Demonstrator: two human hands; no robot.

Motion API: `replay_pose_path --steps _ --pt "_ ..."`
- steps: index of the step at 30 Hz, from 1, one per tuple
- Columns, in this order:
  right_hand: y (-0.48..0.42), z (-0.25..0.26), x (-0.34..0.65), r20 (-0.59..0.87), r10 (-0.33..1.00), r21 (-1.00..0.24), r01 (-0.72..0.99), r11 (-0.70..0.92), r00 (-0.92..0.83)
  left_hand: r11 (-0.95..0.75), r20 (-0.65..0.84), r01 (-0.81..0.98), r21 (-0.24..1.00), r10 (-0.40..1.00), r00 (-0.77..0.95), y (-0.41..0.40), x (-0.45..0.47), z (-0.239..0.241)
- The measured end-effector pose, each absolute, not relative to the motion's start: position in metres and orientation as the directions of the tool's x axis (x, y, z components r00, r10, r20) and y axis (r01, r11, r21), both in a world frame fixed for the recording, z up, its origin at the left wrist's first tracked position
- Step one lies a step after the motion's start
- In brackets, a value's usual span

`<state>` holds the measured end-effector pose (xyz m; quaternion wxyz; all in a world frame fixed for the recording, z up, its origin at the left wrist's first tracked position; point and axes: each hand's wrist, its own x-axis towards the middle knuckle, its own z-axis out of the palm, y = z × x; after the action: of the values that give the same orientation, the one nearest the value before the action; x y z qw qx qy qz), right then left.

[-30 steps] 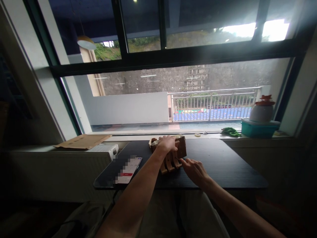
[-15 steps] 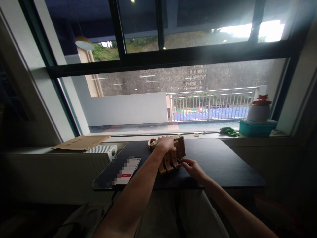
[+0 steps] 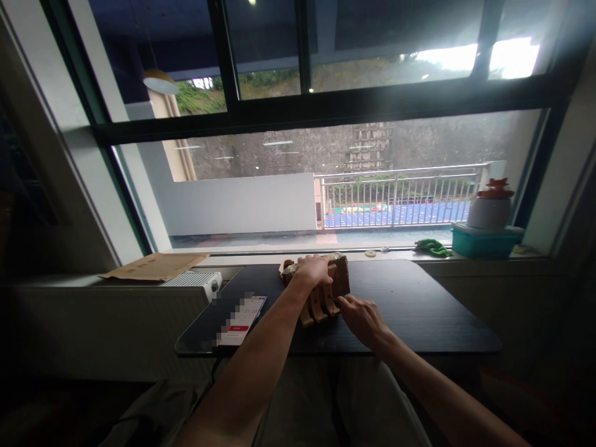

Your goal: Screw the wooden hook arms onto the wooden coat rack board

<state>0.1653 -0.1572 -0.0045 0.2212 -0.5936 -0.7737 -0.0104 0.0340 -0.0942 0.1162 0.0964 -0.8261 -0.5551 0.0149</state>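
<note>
Wooden rack [image 3: 317,305], mid-table: left hand [image 3: 313,269] laid over its top, grip hidden; right hand [image 3: 362,316] pinching a thin tool [image 3: 334,300], mostly covered, at its right side. Curved slats run near-far, ends pointing near; brown block [image 3: 343,276] behind runs left-right. Black table [image 3: 419,310], window [image 3: 372,99] far. Counts: one rack, three slats visible, one phone [image 3: 239,326] left, one green cloth [image 3: 432,248] far right.
</note>
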Motion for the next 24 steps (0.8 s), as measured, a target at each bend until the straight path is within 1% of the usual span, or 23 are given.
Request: replay_pose_path --steps 3,9,13,16,19,21,24 --pt "-0.158 -0.006 0.166 0.361 0.919 -0.281 0.921 0.268 -0.157 -0.367 0.078 0.914 -0.174 0.920 0.384 -0.094 0.034 0.117" --pt "-0.155 -0.011 0.166 0.321 0.946 -0.414 0.893 0.176 -0.038 -0.365 0.078 0.915 -0.170 0.921 0.381 -0.096 0.035 0.118" --pt "-0.153 -0.012 0.167 0.278 0.960 -0.458 0.874 0.160 -0.030 -0.363 0.077 0.916 -0.170 0.922 0.380 -0.097 0.035 0.119" --pt "-0.155 -0.008 0.167 0.256 0.965 -0.441 0.883 0.160 -0.047 -0.365 0.078 0.915 -0.173 0.921 0.382 -0.096 0.034 0.118" --pt "-0.159 0.000 0.166 0.271 0.960 -0.398 0.900 0.177 -0.068 -0.370 0.079 0.912 -0.175 0.918 0.388 -0.095 0.033 0.117" --pt "-0.161 0.006 0.167 0.302 0.949 -0.350 0.915 0.200 -0.091 -0.373 0.079 0.911 -0.176 0.917 0.391 -0.095 0.033 0.117" --pt "-0.162 0.010 0.169 0.340 0.927 -0.241 0.938 0.248 -0.158 -0.373 0.081 0.911 -0.177 0.917 0.391 -0.094 0.033 0.116"
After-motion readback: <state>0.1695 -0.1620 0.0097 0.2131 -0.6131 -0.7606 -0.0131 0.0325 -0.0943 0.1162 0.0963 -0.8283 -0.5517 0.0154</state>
